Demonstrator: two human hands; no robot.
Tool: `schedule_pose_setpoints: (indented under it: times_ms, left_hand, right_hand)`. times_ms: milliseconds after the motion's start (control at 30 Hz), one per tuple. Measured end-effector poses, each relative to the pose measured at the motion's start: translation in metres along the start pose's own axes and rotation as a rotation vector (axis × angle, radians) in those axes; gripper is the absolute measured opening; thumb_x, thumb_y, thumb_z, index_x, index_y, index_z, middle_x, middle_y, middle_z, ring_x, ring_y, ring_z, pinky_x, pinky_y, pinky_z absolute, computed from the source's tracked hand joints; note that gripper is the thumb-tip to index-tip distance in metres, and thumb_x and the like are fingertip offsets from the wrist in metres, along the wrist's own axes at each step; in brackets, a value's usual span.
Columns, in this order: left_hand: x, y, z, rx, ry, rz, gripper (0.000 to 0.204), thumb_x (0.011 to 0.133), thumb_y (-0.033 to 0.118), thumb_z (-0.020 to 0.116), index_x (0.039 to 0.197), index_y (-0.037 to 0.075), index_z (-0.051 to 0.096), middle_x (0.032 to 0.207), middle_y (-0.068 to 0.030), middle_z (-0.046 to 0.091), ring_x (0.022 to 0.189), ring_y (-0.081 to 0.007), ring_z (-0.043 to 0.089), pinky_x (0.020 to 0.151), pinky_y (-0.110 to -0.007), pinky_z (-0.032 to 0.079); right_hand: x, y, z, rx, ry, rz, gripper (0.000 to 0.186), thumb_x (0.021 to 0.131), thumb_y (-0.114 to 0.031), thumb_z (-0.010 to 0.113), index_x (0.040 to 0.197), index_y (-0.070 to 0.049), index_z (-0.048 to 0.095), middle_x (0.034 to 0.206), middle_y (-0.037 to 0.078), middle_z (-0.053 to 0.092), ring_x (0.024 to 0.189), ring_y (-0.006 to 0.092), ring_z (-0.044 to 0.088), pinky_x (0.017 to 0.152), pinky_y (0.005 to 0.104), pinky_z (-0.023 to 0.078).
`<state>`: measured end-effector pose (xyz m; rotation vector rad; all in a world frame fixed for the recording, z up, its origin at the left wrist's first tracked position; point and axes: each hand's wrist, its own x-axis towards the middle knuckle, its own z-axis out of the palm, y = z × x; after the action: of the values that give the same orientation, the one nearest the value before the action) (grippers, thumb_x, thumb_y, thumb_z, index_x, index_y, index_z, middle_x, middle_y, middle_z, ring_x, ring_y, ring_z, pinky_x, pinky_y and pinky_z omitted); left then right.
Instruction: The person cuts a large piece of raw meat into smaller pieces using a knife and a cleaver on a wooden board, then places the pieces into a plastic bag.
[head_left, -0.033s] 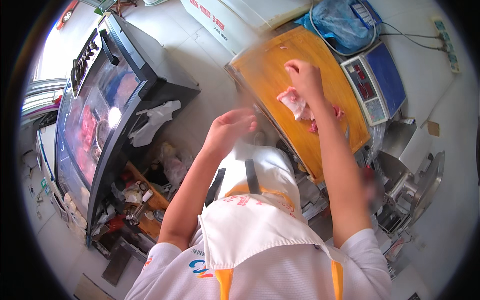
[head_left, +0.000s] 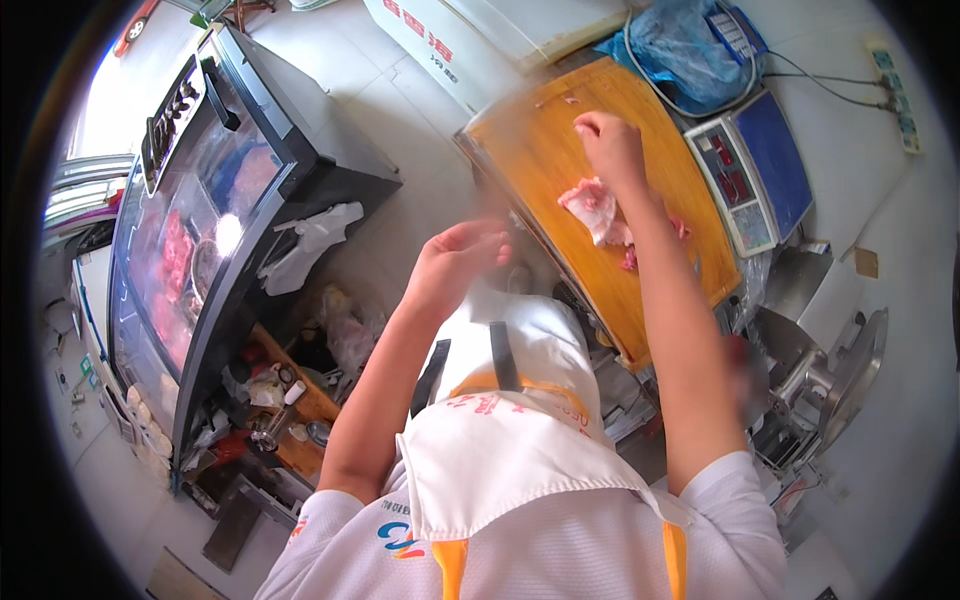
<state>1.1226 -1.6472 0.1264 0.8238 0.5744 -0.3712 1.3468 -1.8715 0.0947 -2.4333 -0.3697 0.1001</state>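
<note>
My right hand [head_left: 612, 152] is closed over the far part of a yellow-brown wooden board [head_left: 540, 130], its fingertips pinched together. Whatever it may hold is too small to make out. Below it, partly behind my right forearm, lies a pale pink piece of raw meat [head_left: 592, 208] with smaller red scraps [head_left: 629, 259] beside it. My left hand [head_left: 452, 264] hovers left of the board, in front of my white apron [head_left: 520, 440]. Its fingers are curled in and slightly blurred, and their inner side is hidden. Neither hand touches the meat.
A glass display case [head_left: 200, 240] with meat inside stands at the left. Right of the board sit a scale [head_left: 745, 175] and a blue plastic bag [head_left: 690, 60]. Metal equipment [head_left: 800, 370] stands at the lower right. A white chest [head_left: 500, 40] adjoins the board's far side.
</note>
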Motion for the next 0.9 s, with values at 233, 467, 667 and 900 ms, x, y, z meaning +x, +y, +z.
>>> schedule_pose_setpoints:
  times_ms: [233,467,667,900]
  left_hand:
    - [-0.010,0.027,-0.053,0.050,0.046,0.002,0.021,0.106,0.009,0.063,0.120,-0.003,0.070,0.107,-0.0106,0.073,0.100,-0.0197,0.071,0.095,-0.033,0.057]
    - [-0.023,0.033,-0.121,0.056,0.166,-0.009,0.018,0.104,0.008,0.065,0.116,-0.003,0.072,0.104,-0.0095,0.073,0.096,-0.0182,0.071,0.091,-0.032,0.059]
    - [-0.034,0.047,-0.127,0.095,0.278,0.052,0.020,0.101,0.013,0.072,0.115,-0.002,0.073,0.098,-0.0061,0.074,0.091,-0.0145,0.071,0.087,-0.030,0.059]
    - [-0.053,0.049,-0.089,0.227,0.392,0.166,0.021,0.097,0.015,0.079,0.111,0.000,0.077,0.094,-0.0019,0.074,0.085,-0.0093,0.065,0.077,-0.026,0.051]
  right_hand:
    - [0.073,0.044,0.063,-0.220,0.142,-0.168,0.020,0.084,-0.008,0.072,0.104,-0.008,0.070,0.099,0.017,0.075,0.095,0.0401,0.070,0.085,0.0481,0.057]
    - [0.091,0.051,0.059,-0.386,0.127,-0.077,0.018,0.080,-0.008,0.070,0.098,-0.008,0.070,0.095,0.017,0.075,0.090,0.0397,0.071,0.080,0.0495,0.058]
    - [0.102,0.072,0.018,-0.062,0.295,0.140,0.017,0.082,-0.012,0.074,0.098,-0.006,0.070,0.089,0.014,0.075,0.086,0.0330,0.074,0.076,0.0431,0.058]
    - [0.120,0.082,0.026,-0.383,0.143,-0.024,0.019,0.081,-0.011,0.076,0.096,-0.005,0.067,0.091,0.016,0.075,0.088,0.0367,0.072,0.079,0.0441,0.059]
